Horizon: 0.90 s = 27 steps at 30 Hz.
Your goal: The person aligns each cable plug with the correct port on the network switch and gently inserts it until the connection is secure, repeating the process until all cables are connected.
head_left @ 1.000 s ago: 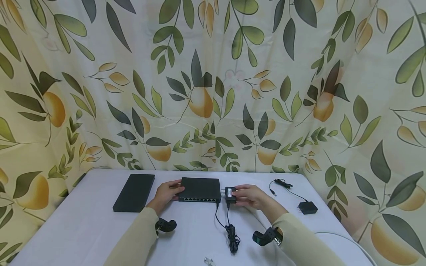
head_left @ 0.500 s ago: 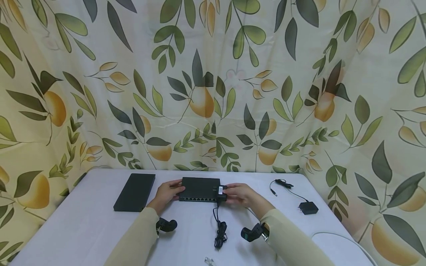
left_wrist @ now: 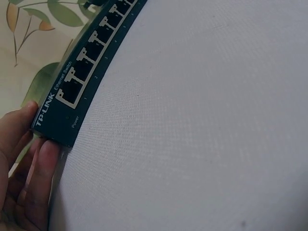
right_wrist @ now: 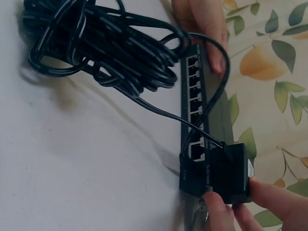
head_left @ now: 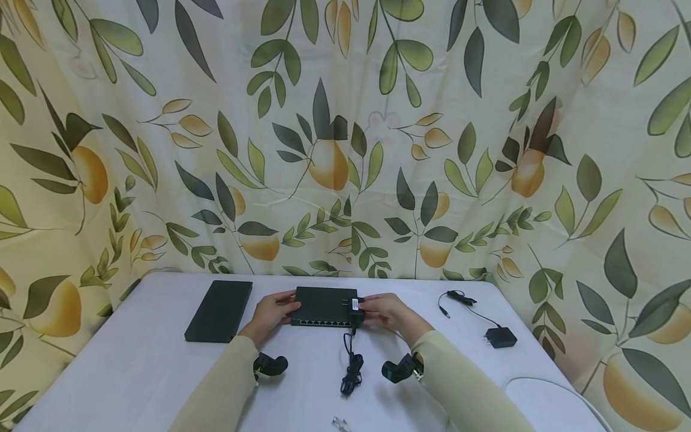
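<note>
Head view is showing the white tabletop (head_left: 135, 372) carrying everything. Ethernet switch (head_left: 326, 305) is lying flat at centre, ports facing the person. Left hand (head_left: 271, 314) is bracing its 9 o'clock end, fingers (left_wrist: 41, 168) curling round the corner. Right hand (head_left: 384, 311) is pinching the black power adapter (right_wrist: 232, 174) against the switch's 3 o'clock end. Coiled cable (head_left: 351, 367) is trailing toward 6 o'clock.

Risk, as a judgement: the adapter may be slipping off the switch edge, or the cable loop crossing the ports (right_wrist: 195, 91) may be snagging there.

white table (head_left: 135, 372), network switch (head_left: 323, 305), black box (head_left: 219, 311)
</note>
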Available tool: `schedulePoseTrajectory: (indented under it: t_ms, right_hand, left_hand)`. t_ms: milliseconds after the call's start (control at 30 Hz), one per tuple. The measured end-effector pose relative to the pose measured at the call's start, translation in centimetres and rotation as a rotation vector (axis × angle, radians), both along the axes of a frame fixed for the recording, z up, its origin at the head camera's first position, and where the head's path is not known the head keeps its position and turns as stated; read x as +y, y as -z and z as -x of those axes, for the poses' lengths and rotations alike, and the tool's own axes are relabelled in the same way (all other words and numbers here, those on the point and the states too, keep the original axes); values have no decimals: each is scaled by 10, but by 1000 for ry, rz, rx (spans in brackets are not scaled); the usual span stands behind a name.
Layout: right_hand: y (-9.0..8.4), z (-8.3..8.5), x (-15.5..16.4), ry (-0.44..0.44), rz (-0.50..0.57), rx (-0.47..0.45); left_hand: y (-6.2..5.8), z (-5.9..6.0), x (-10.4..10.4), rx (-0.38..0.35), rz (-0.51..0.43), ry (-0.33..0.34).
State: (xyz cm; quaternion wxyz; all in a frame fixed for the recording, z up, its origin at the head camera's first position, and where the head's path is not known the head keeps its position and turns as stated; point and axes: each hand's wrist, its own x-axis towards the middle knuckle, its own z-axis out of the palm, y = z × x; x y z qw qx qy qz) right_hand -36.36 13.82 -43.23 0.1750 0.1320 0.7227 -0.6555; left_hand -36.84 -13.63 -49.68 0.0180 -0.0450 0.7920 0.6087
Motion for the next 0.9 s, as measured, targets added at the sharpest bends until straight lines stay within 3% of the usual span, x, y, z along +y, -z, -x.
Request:
schedulePoseTrajectory:
  t_ms: [533, 900]
  right_hand:
    - [1, 2, -12, 64, -146, 22]
    - [0, 4, -14, 114, -161, 40]
  left_hand:
    - [0, 1, 0, -17, 0, -9]
    - [1, 1, 0, 5, -1, 1]
